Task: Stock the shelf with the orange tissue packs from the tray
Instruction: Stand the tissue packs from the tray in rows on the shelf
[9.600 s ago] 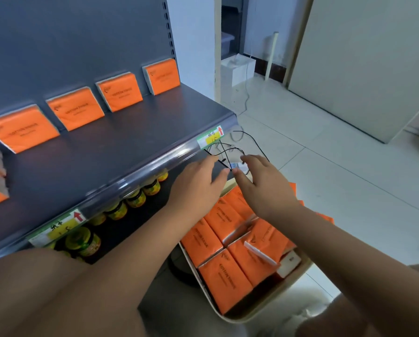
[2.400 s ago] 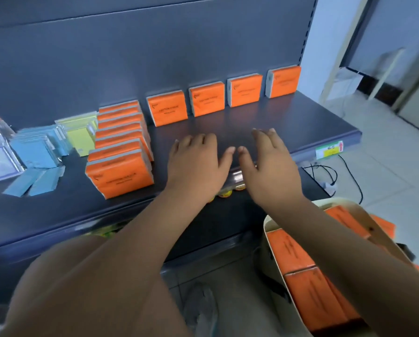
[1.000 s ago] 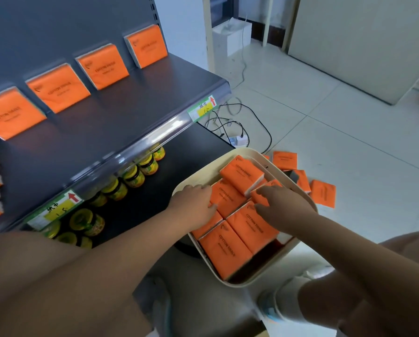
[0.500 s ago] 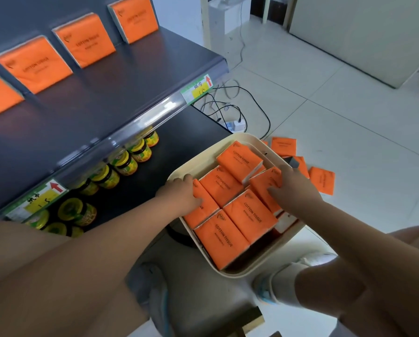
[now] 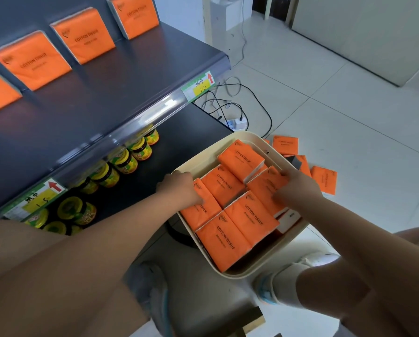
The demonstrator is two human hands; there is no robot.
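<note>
A cream tray (image 5: 239,275) holds several orange tissue packs (image 5: 251,215) lying flat. My left hand (image 5: 181,188) reaches in at the tray's left side, its fingers curled over the edge of the leftmost pack (image 5: 203,210). At the right side, my right hand (image 5: 297,188) grips another pack (image 5: 264,188) from its far edge. The dark shelf (image 5: 94,100) lies up left, with orange packs (image 5: 34,60) leaning in a row against its back panel.
Yellow-lidded jars (image 5: 123,161) stand on the lower shelf under the price strip (image 5: 198,86). A power strip with black cables (image 5: 237,113) lies on the tiled floor beyond the tray. Loose orange packs (image 5: 324,180) lie on the floor to the tray's right.
Both hands came off the shelf and down into the tray. Over the last half second they have closed on a pack at each side, and the view tilted further down.
</note>
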